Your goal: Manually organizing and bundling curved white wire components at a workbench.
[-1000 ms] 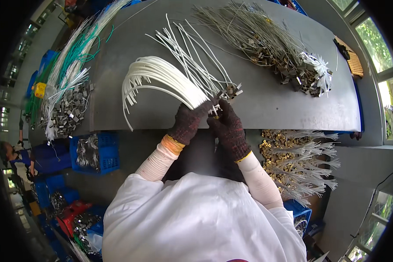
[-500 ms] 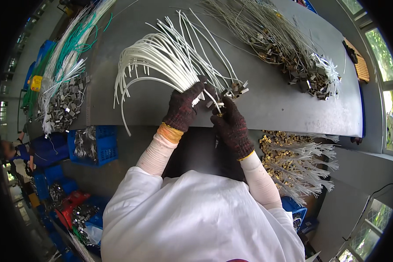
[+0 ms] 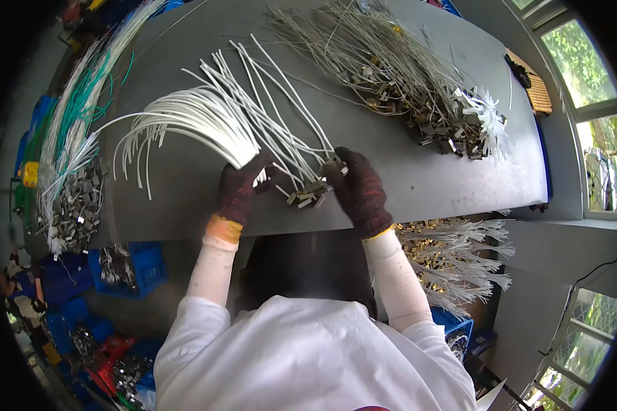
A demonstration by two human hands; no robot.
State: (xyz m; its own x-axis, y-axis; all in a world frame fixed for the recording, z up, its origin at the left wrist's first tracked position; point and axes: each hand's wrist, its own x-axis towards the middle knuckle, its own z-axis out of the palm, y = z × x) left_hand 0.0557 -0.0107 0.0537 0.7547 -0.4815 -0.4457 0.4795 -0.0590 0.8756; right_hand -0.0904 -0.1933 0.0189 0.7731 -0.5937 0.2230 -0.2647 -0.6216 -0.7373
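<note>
- Step in hand, as I judge it: gathering white wires into one bundle, metal ends lined up at the near edge of the table (image 3: 404, 185).
- Left hand (image 3: 240, 192), dark knit glove, grip pressed closed around the bundle of white wires (image 3: 199, 123) close to its near end; the free ends fan out and arc to the far left.
- Right hand (image 3: 360, 192), same kind of glove, grip pinching at the metal clips (image 3: 308, 195) where the wire ends meet; exact finger contact hard to tell, clips are small.
- A few straighter white wires (image 3: 274, 89) run from the clips toward the far side, lying flat on the table, crossing the bundle.
- The bundle sits centre-near on the table, between both hands, partly lifted by the left.
- Far right: a big heap of grey wires with clips (image 3: 404, 75). Far left: a pile of green and white wires (image 3: 75, 130) with metal ends.
- Below the table: blue bins (image 3: 127, 270) to the left, another batch of white wires with brass ends (image 3: 452, 257) to the right.
- Next move likely calls for: keeping the left grip tight so the bundle doesn't splay, and the right hand feeding the loose clip end in level with the others, without snagging the crossing wires.
</note>
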